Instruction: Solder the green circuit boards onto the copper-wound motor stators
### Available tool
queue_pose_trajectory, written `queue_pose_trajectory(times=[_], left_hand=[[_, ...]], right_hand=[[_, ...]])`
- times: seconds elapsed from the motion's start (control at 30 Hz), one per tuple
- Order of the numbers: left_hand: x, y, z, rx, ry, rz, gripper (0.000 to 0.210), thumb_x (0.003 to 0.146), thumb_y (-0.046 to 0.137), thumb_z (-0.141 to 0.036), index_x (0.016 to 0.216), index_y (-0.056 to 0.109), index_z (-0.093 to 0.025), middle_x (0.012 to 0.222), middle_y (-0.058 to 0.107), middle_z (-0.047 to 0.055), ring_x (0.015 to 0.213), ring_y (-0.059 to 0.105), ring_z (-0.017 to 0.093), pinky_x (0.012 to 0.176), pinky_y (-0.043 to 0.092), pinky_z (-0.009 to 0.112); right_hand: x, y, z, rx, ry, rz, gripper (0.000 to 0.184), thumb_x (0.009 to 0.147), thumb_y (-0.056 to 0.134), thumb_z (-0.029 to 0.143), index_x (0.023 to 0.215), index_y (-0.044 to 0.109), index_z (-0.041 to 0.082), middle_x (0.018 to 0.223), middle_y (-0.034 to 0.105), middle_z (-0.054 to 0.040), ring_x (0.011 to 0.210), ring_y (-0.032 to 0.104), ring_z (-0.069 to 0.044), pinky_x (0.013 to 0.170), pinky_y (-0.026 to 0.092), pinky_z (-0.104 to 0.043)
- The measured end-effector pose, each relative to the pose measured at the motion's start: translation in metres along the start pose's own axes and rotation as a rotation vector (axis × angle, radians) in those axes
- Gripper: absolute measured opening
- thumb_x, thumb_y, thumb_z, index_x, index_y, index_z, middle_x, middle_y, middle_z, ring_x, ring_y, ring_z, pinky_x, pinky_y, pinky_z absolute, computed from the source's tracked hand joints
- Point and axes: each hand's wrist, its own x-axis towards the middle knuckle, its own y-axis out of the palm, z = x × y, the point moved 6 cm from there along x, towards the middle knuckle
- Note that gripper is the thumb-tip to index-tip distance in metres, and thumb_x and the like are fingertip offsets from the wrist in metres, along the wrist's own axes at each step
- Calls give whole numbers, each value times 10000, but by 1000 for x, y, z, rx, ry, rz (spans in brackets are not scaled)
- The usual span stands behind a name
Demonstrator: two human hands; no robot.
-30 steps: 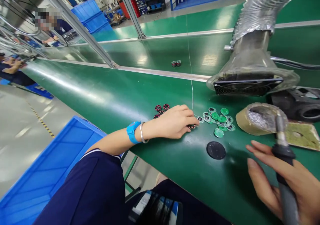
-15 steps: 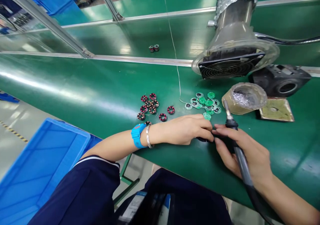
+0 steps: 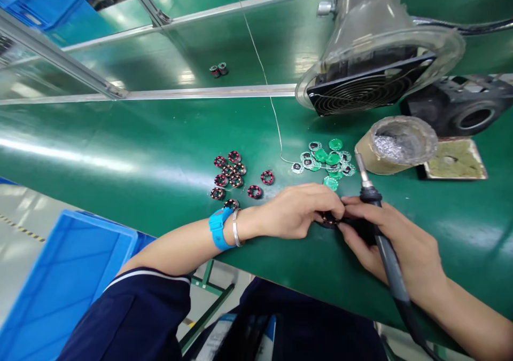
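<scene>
My left hand [image 3: 302, 209] is closed around a small wound ring coil [image 3: 328, 220], holding it just above the green bench near its front edge. The fingers cover much of the coil. My right hand [image 3: 404, 249] grips a soldering iron [image 3: 388, 259], its metal tip slanting up and away from the coil. The thumb and index finger of that hand reach to the coil's right side, with something dark between them that I cannot make out. Beyond my left hand lie several similar ring coils [image 3: 236, 181] and a pile of round green circuit boards [image 3: 332, 158].
A fume extractor [image 3: 371, 86] hangs over the back right. Below it stand a cup of silvery metal bits [image 3: 390, 144], a sponge tray [image 3: 455, 161] and a black iron holder [image 3: 465, 107]. Solder wire [image 3: 276, 123] runs across the bench. A blue crate [image 3: 76, 275] is at lower left.
The coil in my left hand now shows more between the fingers. My right fingertips have come slightly nearer its lower side. The whole view has shifted a little.
</scene>
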Motion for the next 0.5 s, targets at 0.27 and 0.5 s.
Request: queue_pose_trajectory(times=[0.27, 0.5], left_hand=[[-1, -7, -6, -25, 18, 55, 229, 908, 480, -53, 1015, 652, -160, 1106, 699, 88, 1094, 645, 173, 989, 541, 316], [-4, -11, -6, 66, 42, 26, 204, 971, 492, -151, 918, 689, -158, 1146, 702, 105, 1089, 669, 165, 954, 561, 284]], right_hand=[[-1, 2, 3, -8, 12, -15, 387, 855, 675, 117, 1206, 572, 245, 1156, 699, -42, 982, 706, -189, 878, 599, -297], [-3, 3, 1, 2, 29, -19, 375, 849, 673, 129, 1197, 572, 227, 1204, 673, -63, 1039, 693, -197, 889, 604, -301]])
